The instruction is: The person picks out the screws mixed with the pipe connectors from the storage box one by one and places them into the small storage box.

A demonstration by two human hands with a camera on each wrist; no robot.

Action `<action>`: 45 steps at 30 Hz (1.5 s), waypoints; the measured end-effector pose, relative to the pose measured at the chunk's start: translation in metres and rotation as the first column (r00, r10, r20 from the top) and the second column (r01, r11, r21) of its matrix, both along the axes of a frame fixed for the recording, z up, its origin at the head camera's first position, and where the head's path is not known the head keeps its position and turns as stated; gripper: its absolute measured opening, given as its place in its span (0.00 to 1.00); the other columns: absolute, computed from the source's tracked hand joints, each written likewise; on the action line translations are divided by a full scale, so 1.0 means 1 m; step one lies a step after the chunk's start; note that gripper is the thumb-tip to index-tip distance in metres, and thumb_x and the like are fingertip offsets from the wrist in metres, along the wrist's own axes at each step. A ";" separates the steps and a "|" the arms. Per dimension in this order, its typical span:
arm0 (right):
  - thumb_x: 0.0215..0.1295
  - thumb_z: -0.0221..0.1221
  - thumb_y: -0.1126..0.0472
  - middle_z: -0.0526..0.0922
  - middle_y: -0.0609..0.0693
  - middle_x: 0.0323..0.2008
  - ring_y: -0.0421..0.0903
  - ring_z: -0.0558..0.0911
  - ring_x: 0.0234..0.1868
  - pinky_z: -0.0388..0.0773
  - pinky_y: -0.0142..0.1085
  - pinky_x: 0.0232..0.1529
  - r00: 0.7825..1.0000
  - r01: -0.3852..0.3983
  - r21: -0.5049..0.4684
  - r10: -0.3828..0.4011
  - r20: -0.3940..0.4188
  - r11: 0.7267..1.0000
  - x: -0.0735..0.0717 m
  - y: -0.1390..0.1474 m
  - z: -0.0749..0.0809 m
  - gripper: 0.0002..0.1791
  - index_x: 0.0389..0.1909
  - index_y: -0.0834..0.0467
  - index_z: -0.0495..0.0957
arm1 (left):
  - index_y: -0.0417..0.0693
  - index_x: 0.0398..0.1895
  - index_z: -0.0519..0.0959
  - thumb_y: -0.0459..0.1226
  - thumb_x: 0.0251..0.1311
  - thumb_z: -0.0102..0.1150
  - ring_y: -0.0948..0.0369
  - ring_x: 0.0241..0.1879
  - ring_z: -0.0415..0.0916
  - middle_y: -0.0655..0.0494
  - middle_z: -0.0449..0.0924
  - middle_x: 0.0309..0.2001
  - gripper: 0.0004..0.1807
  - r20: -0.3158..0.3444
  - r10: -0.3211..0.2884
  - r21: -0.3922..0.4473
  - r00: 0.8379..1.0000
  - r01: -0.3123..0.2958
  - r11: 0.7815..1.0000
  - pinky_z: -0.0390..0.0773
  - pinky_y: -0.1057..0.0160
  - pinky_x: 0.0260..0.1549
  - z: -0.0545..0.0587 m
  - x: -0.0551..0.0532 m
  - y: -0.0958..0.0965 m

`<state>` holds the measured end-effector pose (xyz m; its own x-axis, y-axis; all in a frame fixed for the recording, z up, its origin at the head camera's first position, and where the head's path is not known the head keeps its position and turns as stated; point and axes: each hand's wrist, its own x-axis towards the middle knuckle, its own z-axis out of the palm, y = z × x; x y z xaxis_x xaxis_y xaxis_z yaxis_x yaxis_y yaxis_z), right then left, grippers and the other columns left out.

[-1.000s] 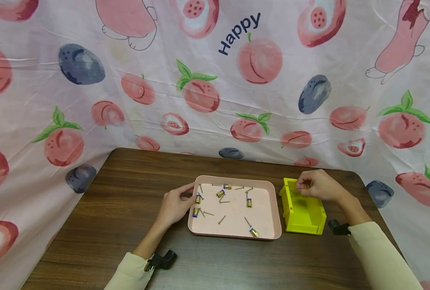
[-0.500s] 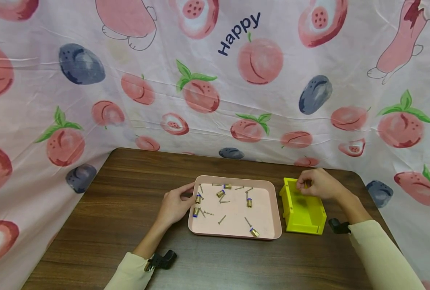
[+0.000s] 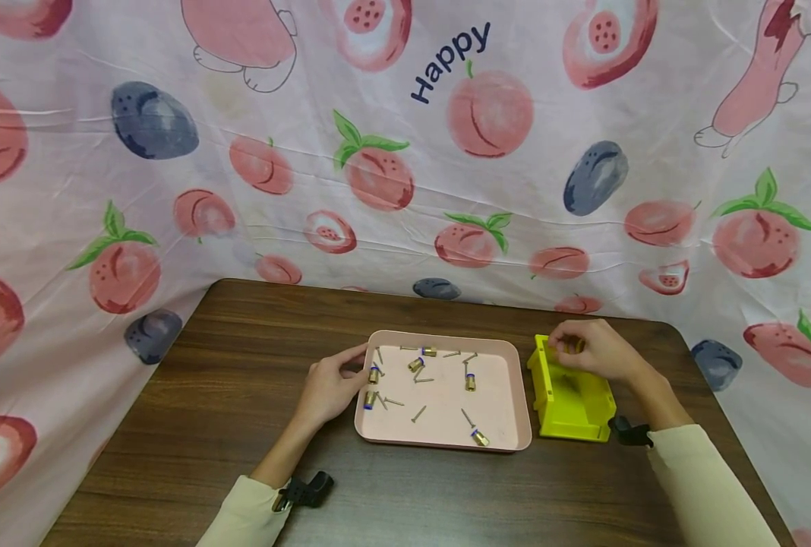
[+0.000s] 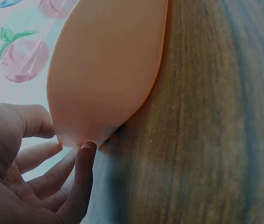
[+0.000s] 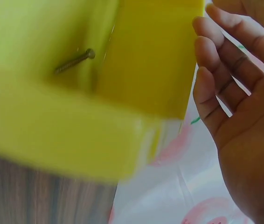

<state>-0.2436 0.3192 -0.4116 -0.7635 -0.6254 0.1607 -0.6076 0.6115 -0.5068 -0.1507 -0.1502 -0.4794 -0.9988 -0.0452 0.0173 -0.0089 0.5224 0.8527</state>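
My left hand grips the left rim of a pink tray; in the left wrist view its fingertips press the outer wall. Lying in the tray are several screws and several brass fittings with blue collars. Over the far end of a yellow bin is my right hand, its fingers loosely bent. The right wrist view shows nothing between those fingers, which are beside the bin's edge. One screw lies inside the bin.
The bin stands close to the tray's right side on a dark wooden table. Behind and at both sides hangs a fruit-print cloth. A black wrist camera sits on the left wrist, another on the right.
My right hand has shifted slightly to the left over the bin's far end. The left hand, the tray and its contents have stayed put.
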 end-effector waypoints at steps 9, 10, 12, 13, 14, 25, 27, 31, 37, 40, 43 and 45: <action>0.63 0.74 0.67 0.86 0.43 0.36 0.43 0.81 0.34 0.82 0.39 0.35 0.997 -0.023 -0.097 0.016 -0.073 0.995 0.004 -0.022 -0.003 0.08 0.42 0.58 0.88 | 0.40 0.70 0.84 0.33 0.69 0.70 0.54 0.41 0.93 0.44 0.91 0.53 0.26 0.009 0.002 0.003 1.000 -0.002 1.000 0.88 0.54 0.41 0.001 0.001 0.000; 0.63 0.74 0.67 0.86 0.43 0.36 0.43 0.81 0.34 0.81 0.39 0.35 0.997 -0.021 -0.101 0.014 -0.074 0.995 0.004 -0.024 -0.003 0.09 0.42 0.58 0.88 | 0.40 0.70 0.84 0.33 0.69 0.70 0.54 0.41 0.93 0.44 0.91 0.53 0.26 0.010 0.002 0.002 1.000 -0.002 1.000 0.88 0.54 0.41 0.002 0.001 0.000; 0.63 0.74 0.66 0.87 0.43 0.37 0.43 0.82 0.34 0.82 0.39 0.35 0.998 -0.020 -0.107 0.013 -0.069 0.994 0.004 -0.030 -0.003 0.09 0.43 0.58 0.88 | 0.40 0.70 0.84 0.33 0.70 0.70 0.54 0.41 0.93 0.44 0.91 0.53 0.26 0.012 0.002 0.000 1.000 -0.002 1.000 0.88 0.54 0.41 0.002 0.001 0.000; 0.63 0.74 0.66 0.87 0.43 0.37 0.43 0.82 0.34 0.82 0.39 0.35 0.998 -0.017 -0.107 0.010 -0.063 0.994 0.004 -0.033 -0.003 0.09 0.43 0.58 0.89 | 0.40 0.70 0.84 0.33 0.70 0.70 0.54 0.41 0.93 0.44 0.91 0.53 0.26 0.012 0.001 -0.003 1.000 -0.001 1.000 0.88 0.54 0.41 0.002 0.001 0.000; 0.64 0.74 0.66 0.88 0.43 0.38 0.43 0.82 0.35 0.82 0.39 0.35 0.998 -0.019 -0.107 0.012 -0.062 0.994 0.003 -0.035 -0.002 0.09 0.43 0.58 0.89 | 0.40 0.70 0.84 0.33 0.70 0.70 0.54 0.41 0.93 0.44 0.91 0.53 0.26 0.011 0.001 -0.005 1.000 -0.001 1.000 0.88 0.54 0.41 0.001 0.000 0.000; 0.64 0.72 0.66 0.89 0.50 0.39 0.43 0.85 0.37 0.85 0.40 0.40 0.999 -0.045 -0.122 0.048 0.018 0.992 -0.003 -0.067 -0.001 0.12 0.48 0.63 0.88 | 0.43 0.68 0.86 0.38 0.69 0.68 0.57 0.37 0.92 0.46 0.92 0.49 0.25 -0.099 -0.037 0.010 0.994 0.038 0.999 0.86 0.57 0.35 -0.015 -0.004 -0.008; 0.64 0.72 0.67 0.89 0.49 0.39 0.44 0.85 0.37 0.85 0.39 0.41 0.998 -0.045 -0.125 0.049 0.028 0.991 -0.004 -0.072 -0.001 0.13 0.49 0.64 0.88 | 0.43 0.69 0.86 0.38 0.70 0.68 0.57 0.38 0.92 0.46 0.92 0.50 0.25 -0.081 -0.033 0.003 0.996 0.033 0.999 0.86 0.57 0.37 -0.014 -0.004 -0.007; 0.63 0.71 0.67 0.90 0.47 0.40 0.44 0.85 0.38 0.85 0.39 0.41 0.997 -0.049 -0.147 0.057 0.052 0.988 -0.008 -0.081 -0.002 0.14 0.50 0.65 0.88 | 0.43 0.69 0.85 0.37 0.70 0.69 0.58 0.39 0.93 0.46 0.92 0.52 0.25 -0.018 -0.008 -0.010 1.000 0.008 1.000 0.87 0.55 0.41 -0.005 -0.002 -0.003; 0.64 0.70 0.68 0.91 0.51 0.41 0.44 0.85 0.39 0.84 0.39 0.42 0.995 -0.028 -0.207 0.047 0.087 0.978 -0.010 -0.092 -0.005 0.14 0.50 0.66 0.88 | 0.47 0.68 0.87 0.41 0.68 0.71 0.64 0.35 0.91 0.52 0.93 0.49 0.25 -0.096 -0.023 -0.017 0.995 0.021 1.000 0.85 0.61 0.33 -0.040 -0.016 -0.012; 0.65 0.70 0.70 0.91 0.56 0.42 0.46 0.85 0.39 0.84 0.40 0.44 0.993 -0.014 -0.243 0.042 0.111 0.970 -0.011 -0.098 -0.007 0.14 0.51 0.67 0.87 | 0.49 0.68 0.87 0.42 0.67 0.71 0.65 0.36 0.91 0.54 0.93 0.49 0.26 -0.108 -0.027 -0.009 0.994 0.026 1.000 0.85 0.64 0.34 -0.044 -0.017 -0.013; 0.66 0.70 0.70 0.90 0.60 0.43 0.47 0.85 0.40 0.84 0.38 0.45 0.989 0.008 -0.275 0.032 0.142 0.961 -0.012 -0.105 -0.008 0.14 0.52 0.67 0.87 | 0.45 0.67 0.87 0.39 0.67 0.70 0.60 0.36 0.92 0.49 0.93 0.49 0.26 -0.122 -0.039 0.006 0.992 0.040 0.999 0.86 0.61 0.33 -0.039 -0.014 -0.012; 0.66 0.70 0.70 0.90 0.61 0.44 0.48 0.85 0.40 0.83 0.36 0.45 0.986 0.025 -0.299 0.026 0.163 0.954 -0.012 -0.109 -0.009 0.14 0.52 0.68 0.87 | 0.43 0.67 0.87 0.39 0.66 0.70 0.58 0.35 0.92 0.47 0.93 0.48 0.26 -0.111 -0.031 0.016 0.993 0.033 0.999 0.86 0.59 0.32 -0.039 -0.014 -0.011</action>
<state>-0.2551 0.2098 -0.4206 -0.7947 -0.5684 0.2133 -0.5013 0.4163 -0.7585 -0.1651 -0.1614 -0.5180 -0.9917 -0.0148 0.1277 0.1027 0.5060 0.8564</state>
